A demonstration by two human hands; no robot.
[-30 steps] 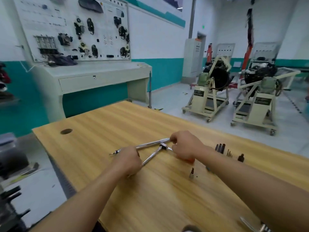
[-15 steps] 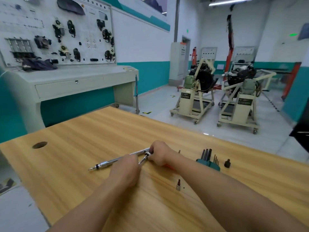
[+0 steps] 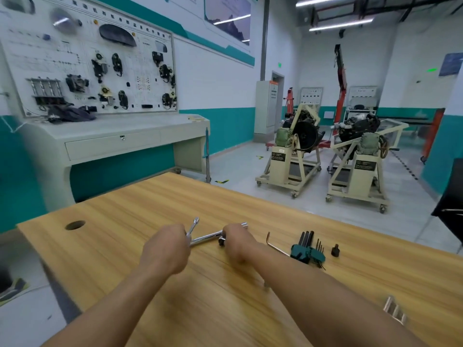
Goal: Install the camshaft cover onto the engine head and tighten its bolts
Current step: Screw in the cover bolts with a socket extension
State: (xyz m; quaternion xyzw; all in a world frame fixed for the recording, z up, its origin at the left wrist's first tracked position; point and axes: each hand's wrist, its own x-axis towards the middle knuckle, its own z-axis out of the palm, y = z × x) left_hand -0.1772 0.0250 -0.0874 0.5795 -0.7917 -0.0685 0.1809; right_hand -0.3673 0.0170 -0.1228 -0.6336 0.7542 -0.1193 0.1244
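Chrome tools on a wooden table (image 3: pixel 125 246): this is the tool-prep step, no fitting yet. Left hand (image 3: pixel 165 251) is a closed fist round a slim wrench (image 3: pixel 194 224), whose tip pokes up on the far side of the knuckles. Right hand (image 3: pixel 238 242) curls over the right end of a chrome bar (image 3: pixel 206 238) lying between the hands, with a dark socket (image 3: pixel 221 241) right at its fingers. Looks like a driver being put together for the bolts.

Camshaft cover and engine head are not on the table. Engines on stands (image 3: pixel 304 136) are far right across the floor; can't make out a cover there. Hex key set (image 3: pixel 307 252), loose hex key (image 3: pixel 274 244) and small black bit (image 3: pixel 335 250) lie right of the hands.

Next: seat the socket squarely on the bar, then carry the tool to the engine.
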